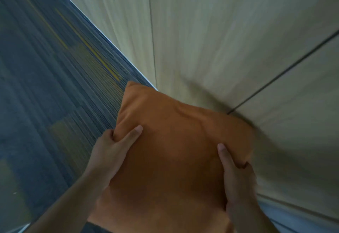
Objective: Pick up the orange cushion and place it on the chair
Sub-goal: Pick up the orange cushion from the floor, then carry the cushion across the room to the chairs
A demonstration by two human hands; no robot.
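Observation:
The orange cushion (174,150) fills the lower middle of the head view, a square fabric pillow held in the air in front of me. My left hand (111,152) grips its left edge, thumb on top and fingers tucked under. Gripping the right edge is my right hand (236,177), with its thumb lying across the fabric. The cushion's far right corner is close to the pale wall and casts a shadow on it. No chair is in view. The whole picture is blurred by motion.
A pale wood-grain wall (220,40) with dark panel seams covers the upper right. Blue-grey striped carpet (45,86) with yellow streaks covers the left. Floor and wall meet along a diagonal line running from top left to the cushion.

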